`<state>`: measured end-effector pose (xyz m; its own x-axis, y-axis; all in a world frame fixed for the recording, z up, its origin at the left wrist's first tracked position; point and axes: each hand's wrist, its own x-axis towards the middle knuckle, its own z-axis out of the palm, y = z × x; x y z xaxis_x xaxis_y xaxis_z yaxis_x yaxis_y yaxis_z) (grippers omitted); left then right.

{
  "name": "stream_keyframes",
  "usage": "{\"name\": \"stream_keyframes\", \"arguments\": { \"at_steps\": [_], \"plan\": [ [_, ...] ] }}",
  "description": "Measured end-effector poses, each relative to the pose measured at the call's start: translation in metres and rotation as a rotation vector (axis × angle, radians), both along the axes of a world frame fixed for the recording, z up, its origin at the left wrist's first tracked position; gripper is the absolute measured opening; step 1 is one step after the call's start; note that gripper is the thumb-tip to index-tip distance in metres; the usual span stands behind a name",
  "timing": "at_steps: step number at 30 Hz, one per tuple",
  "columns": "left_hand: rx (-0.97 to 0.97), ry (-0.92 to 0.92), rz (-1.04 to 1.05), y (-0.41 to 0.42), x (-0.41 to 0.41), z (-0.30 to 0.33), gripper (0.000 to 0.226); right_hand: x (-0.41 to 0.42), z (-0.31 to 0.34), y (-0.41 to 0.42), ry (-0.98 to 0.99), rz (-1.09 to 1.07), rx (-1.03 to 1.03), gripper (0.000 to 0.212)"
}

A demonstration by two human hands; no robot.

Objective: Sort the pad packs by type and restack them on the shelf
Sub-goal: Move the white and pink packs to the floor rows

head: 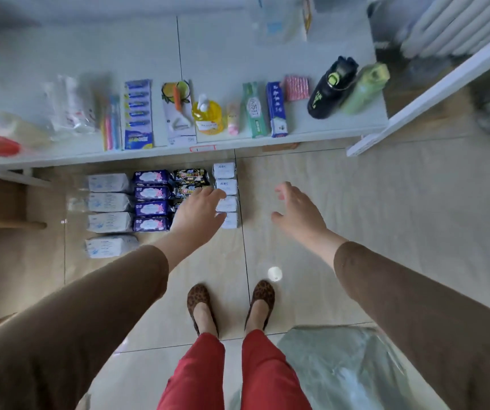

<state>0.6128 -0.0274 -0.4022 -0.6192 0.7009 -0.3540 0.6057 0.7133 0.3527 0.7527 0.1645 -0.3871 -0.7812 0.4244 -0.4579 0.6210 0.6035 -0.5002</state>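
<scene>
While the pad packs lie on the floor (pixel 297 173) below the white shelf (pixel 237 54), the sorting itself looks finished: they sit in four columns by type. On the left are four pale white packs (pixel 108 183), then four purple packs (pixel 152 176), then the black packs (pixel 191 176), of which two show and any others are hidden, and last four small white packs (pixel 223 170) marked ABC.

What I judge is left is the restacking. None of the packs is on the shelf, whose front edge carries other goods such as a yellow soap bottle (pixel 206 113) and a black shoe (pixel 331 88).

Both hands are empty. The left hand (pixel 197 210) reaches down over the black column, fingers loosely spread, its fingertips by the small white packs; whether it touches a pack is hard to say from this angle. The right hand (pixel 298 210) hovers over bare floor just right of the rows, open with fingers splayed.
</scene>
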Motion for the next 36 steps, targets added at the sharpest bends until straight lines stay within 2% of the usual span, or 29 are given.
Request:
{"name": "stream_keyframes", "arguments": {
  "at_steps": [6,13,22,29,32,36],
  "plan": [
    [0.142,0.115,-0.022,0.038,-0.009,0.166,0.04,-0.018,0.167,0.033,0.191,0.106,0.09,0.053],
    [0.353,0.205,0.021,0.065,-0.061,0.288,0.04,-0.076,0.285,0.075,0.37,0.136,0.153,0.048],
    [0.421,0.239,0.06,0.107,-0.154,0.34,0.039,-0.153,0.349,0.136,0.458,0.049,0.229,0.044],
    [0.433,0.26,0.108,0.146,-0.208,0.356,0.039,-0.207,0.359,0.217,0.444,-0.114,0.291,0.046],
    [0.444,0.329,0.181,0.154,-0.239,0.356,0.041,-0.238,0.354,0.257,0.34,-0.159,0.318,0.06],
    [0.452,0.475,0.354,0.157,-0.289,0.355,0.046,-0.278,0.337,0.289,0.072,-0.122,0.144,0.081]
  ]
}}
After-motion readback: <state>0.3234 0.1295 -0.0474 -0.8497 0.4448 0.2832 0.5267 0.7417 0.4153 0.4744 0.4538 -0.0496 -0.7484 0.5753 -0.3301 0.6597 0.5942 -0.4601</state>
